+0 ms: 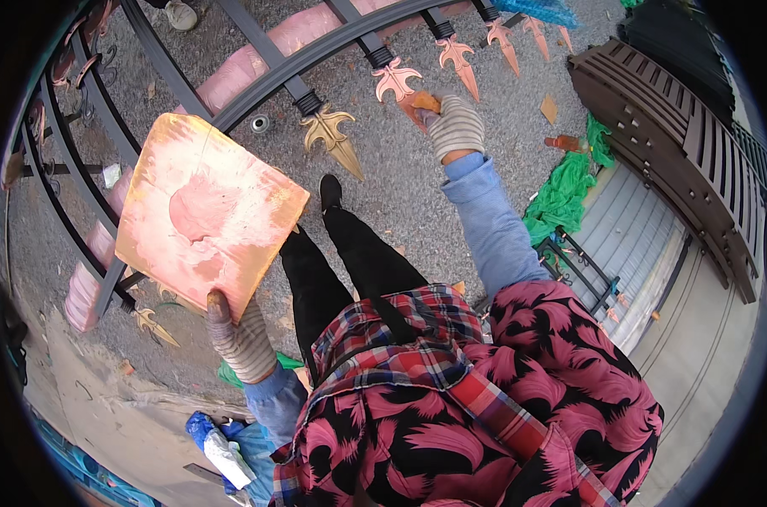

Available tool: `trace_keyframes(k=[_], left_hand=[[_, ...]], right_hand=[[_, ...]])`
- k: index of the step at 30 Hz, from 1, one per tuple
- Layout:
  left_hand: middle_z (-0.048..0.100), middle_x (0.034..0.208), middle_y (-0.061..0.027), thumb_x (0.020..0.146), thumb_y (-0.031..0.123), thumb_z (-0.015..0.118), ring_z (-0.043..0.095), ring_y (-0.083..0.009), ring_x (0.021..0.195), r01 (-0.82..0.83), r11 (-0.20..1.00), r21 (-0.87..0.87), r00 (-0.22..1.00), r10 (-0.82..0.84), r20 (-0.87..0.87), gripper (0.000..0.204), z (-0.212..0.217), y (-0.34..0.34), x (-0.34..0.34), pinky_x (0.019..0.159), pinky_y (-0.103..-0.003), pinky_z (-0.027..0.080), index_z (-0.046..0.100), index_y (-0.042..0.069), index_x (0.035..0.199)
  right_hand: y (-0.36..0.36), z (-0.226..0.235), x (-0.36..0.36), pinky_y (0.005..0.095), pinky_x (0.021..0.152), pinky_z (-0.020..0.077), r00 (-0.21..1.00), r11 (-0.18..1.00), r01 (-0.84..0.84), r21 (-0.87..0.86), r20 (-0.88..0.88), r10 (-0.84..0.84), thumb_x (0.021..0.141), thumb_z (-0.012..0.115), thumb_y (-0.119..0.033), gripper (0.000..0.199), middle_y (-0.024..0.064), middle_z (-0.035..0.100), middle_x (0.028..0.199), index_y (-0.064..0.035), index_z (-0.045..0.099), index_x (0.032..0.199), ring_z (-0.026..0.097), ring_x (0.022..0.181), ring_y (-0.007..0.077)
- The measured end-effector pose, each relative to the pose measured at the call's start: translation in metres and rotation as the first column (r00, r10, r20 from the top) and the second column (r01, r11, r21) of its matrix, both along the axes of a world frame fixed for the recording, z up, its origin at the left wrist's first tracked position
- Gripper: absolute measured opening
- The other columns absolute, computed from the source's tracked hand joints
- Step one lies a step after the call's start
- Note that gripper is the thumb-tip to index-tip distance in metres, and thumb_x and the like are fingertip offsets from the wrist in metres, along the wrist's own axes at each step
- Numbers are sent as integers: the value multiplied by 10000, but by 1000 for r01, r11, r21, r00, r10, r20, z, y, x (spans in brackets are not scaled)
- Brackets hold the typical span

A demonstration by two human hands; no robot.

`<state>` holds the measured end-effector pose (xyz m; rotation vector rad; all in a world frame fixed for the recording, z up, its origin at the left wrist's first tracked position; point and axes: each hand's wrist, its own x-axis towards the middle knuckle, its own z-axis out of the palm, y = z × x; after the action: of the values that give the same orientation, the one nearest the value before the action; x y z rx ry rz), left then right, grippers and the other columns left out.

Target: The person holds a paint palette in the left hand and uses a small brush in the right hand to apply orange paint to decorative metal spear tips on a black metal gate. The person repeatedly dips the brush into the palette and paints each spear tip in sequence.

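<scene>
My left hand (236,336), in a striped knit glove, grips the lower edge of a square board (256,198) smeared with pink and gold paint. A paint-stained orange-brown piece of sponge (426,102) is pinched in my gloved right hand (456,127). That sponge touches or nearly touches a pink spearhead finial (394,80) on a dark grey metal railing (303,61). Left of it, a gold finial (328,135) points toward me. Several pink-coated finials, one of them (456,57), continue to the right.
Pink wrapped rolls (269,51) lie beneath the railing. Brown slatted panels (671,144) are stacked at the right, near green netting (569,190) and a bottle (565,143). Blue and white plastic (229,456) lies at the lower left. A shoe (180,14) shows at the top.
</scene>
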<state>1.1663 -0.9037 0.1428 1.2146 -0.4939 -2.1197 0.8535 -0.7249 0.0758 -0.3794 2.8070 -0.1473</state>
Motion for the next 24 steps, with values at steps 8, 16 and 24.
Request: trace_keyframes(k=[8, 16, 24], left_hand=[[396, 1282, -111, 746, 186, 644, 373, -221, 1181, 3, 999, -35, 1000, -3, -14, 677, -9, -5, 12, 1054, -372, 234, 297, -25, 1287], [386, 1289, -136, 759, 233, 647, 354, -262, 1198, -19, 995, -97, 1000, 21, 21, 684, -11, -3, 17, 1056, -436, 223, 302, -54, 1276], [367, 1301, -132, 754, 242, 651, 339, -260, 1207, -33, 994, -100, 999, 33, -3, 709, -9, -8, 22, 1056, -454, 212, 285, -53, 1285]], right_hand=[[-72, -33, -14, 405, 670, 488, 991, 996, -87, 18, -98, 88, 734, 634, -295, 314, 154, 631, 847, -59, 619, 939, 607, 788, 315], [-64, -15, -53, 330, 494, 493, 962, 994, -76, 79, 268, 52, 746, 646, -183, 192, 88, 608, 679, -40, 629, 873, 571, 540, 187], [-51, -38, -58, 380, 620, 500, 971, 927, -230, 298, 11, 237, 768, 628, -196, 284, 109, 622, 876, -43, 578, 1002, 602, 775, 244]])
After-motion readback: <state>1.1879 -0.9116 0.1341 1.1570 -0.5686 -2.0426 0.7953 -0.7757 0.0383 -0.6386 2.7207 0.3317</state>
